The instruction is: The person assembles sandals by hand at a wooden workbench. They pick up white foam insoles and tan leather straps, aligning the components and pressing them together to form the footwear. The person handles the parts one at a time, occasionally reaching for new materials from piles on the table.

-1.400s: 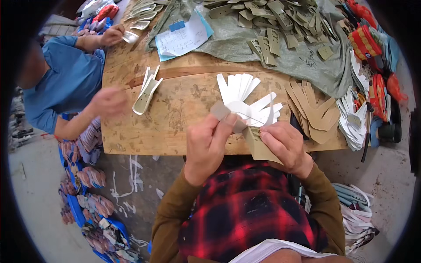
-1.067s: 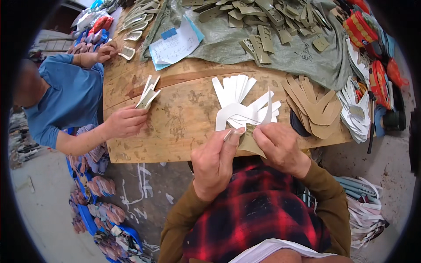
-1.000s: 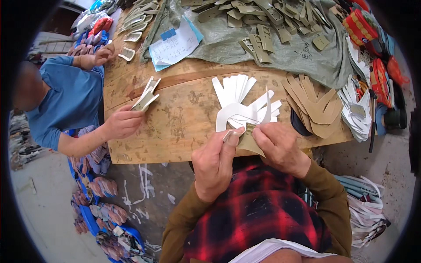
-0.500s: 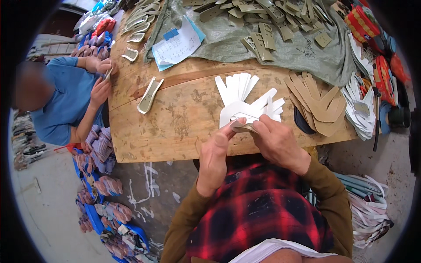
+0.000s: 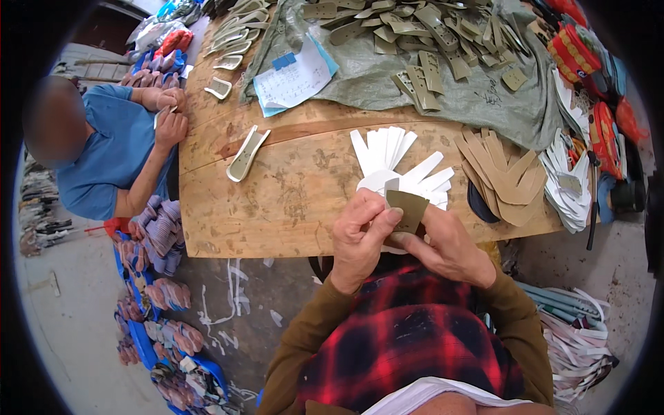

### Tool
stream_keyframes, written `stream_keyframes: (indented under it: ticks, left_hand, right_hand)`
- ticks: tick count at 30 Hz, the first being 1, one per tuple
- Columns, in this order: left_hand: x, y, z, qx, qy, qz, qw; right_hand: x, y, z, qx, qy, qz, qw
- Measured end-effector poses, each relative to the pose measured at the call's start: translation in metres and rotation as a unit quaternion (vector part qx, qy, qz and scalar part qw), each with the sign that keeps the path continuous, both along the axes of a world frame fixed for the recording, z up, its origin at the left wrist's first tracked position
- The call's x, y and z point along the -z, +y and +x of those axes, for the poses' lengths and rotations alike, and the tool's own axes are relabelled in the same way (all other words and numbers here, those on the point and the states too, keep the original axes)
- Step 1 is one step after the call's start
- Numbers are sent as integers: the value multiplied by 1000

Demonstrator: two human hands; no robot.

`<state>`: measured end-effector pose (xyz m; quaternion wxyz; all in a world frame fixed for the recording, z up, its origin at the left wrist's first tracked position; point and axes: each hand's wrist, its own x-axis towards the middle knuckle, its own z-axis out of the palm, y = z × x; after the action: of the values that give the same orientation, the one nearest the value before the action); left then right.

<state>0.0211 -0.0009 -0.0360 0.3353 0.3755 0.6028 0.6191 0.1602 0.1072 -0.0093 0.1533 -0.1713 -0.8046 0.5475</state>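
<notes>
While the left hand (image 5: 360, 235) pinches an olive-green panel (image 5: 409, 206) under its thumb, the right hand (image 5: 453, 245) grips the panel's lower end. The panel is held up near the front edge of the wooden table (image 5: 277, 221), beside fanned white strips (image 5: 384, 149); tan V-shaped pieces (image 5: 510, 181) lie rightward.

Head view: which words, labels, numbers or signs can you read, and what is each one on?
White paper: rows of handwriting, too small to read.
Grey-green sheet: dark handwritten marks, too blurred to read.
Held olive piece: no lettering visible.
Nothing can be quoted reliably.
</notes>
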Motion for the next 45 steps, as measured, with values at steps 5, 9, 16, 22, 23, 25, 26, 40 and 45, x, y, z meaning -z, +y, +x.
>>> stream_keyframes:
  ticks: [5,9,16,22,23,25,26,40,45]
  left_hand:
    - [-25,12,-17,109,-341,16,933]
    - [-14,9,-22,134,-133,71,979]
    - [-21,12,-7,25,35,27,999]
    - [1,12,-7,69,156,69,983]
    - [7,9,-6,71,155,59,984]
    - [0,8,-6,107,115,2,988]
    - [-9,5,-11,136,76,-47,987]
    - [15,-1,-20,23,253,229,940]
    - [19,-9,-21,31,329,168,929]
  right_hand:
    - [-6,7,2,-74,-20,-27,997]
    - [-9,3,2,-74,3,-94,993]
    - [-1,7,8,-87,-27,-11,996]
    - [-5,7,8,-29,3,23,999]
    - [-8,9,6,-16,1,48,999]
    - [7,10,6,-33,10,145,989]
    - [12,11,6,-42,14,192,980]
    - [19,17,-14,73,67,-323,941]
    - [12,5,-17,117,103,-169,973]
